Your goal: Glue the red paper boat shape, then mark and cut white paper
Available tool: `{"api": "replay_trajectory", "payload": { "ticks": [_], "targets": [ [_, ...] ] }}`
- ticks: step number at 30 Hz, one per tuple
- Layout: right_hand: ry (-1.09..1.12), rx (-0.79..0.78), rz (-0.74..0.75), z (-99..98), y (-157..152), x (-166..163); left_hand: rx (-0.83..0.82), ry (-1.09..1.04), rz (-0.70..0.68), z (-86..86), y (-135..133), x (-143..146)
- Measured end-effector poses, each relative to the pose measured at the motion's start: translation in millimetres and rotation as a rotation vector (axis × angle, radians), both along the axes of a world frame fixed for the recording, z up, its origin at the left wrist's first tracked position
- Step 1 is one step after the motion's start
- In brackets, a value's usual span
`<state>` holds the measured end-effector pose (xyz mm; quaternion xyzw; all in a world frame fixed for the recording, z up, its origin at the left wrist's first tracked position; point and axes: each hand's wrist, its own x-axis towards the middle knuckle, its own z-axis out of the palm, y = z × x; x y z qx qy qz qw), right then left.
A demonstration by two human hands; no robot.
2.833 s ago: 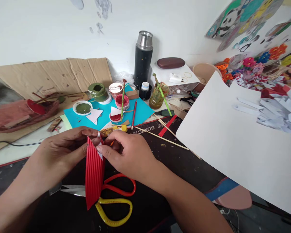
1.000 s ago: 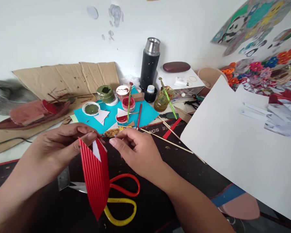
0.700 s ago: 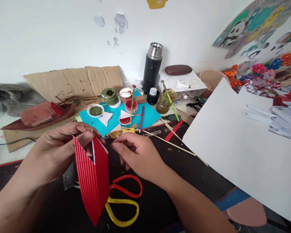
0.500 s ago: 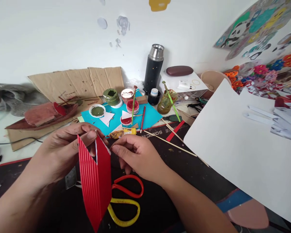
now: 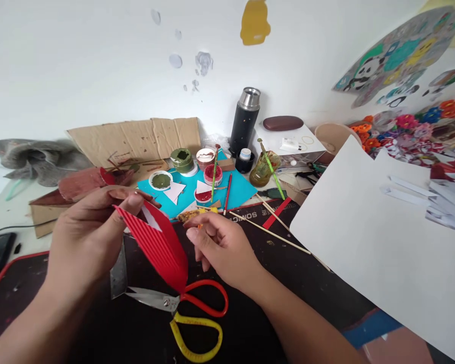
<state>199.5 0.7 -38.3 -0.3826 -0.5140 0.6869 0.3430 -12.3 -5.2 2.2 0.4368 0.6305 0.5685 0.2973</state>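
Note:
My left hand (image 5: 94, 232) is closed on a folded piece of red ridged paper (image 5: 163, 253), gripping it near its upper left end. The paper slants down to the right, and a white inner face shows at its notched upper edge. My right hand (image 5: 223, 247) hovers just right of the paper, apart from it. Its thumb and forefinger are curled in together; a speck of orange shows between them, too small to name. Beneath the paper lie scissors (image 5: 202, 323) with one red and one yellow handle, blades parted. A metal blade-like plate (image 5: 119, 273) is partly behind my left hand.
Paint jars (image 5: 182, 161) and white paper scraps (image 5: 174, 192) sit on a blue sheet (image 5: 242, 189). Behind stand a black flask (image 5: 244, 121) and a jar holding a brush (image 5: 263, 169). Thin sticks (image 5: 269, 232) and a red strip (image 5: 276, 213) lie right of centre, beside a large white sheet (image 5: 364, 242).
The red paper has tilted, its lower end swinging up and right, uncovering the scissor blades. My right hand has come away from the paper's edge. The view has shifted slightly upward.

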Motion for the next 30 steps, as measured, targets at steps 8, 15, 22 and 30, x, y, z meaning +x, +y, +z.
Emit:
{"api": "replay_trajectory", "payload": {
  "ticks": [8, 15, 22, 30],
  "targets": [
    [-0.288, 0.669, -0.129, -5.5, -3, 0, 0.157, 0.287, 0.030, -10.8, 0, -3],
    [-0.437, 0.809, -0.078, -11.7, -10, -9, 0.049, 0.235, -0.004, -6.0, -6, 8],
    [-0.486, 0.610, -0.038, -9.5, -12, -11, -0.097, 0.012, -0.095, -7.1, -5, 6],
    [-0.048, 0.165, -0.034, 0.4, -3, -4, -0.031, -0.304, -0.210, -2.1, -3, 4]
  ]
}}
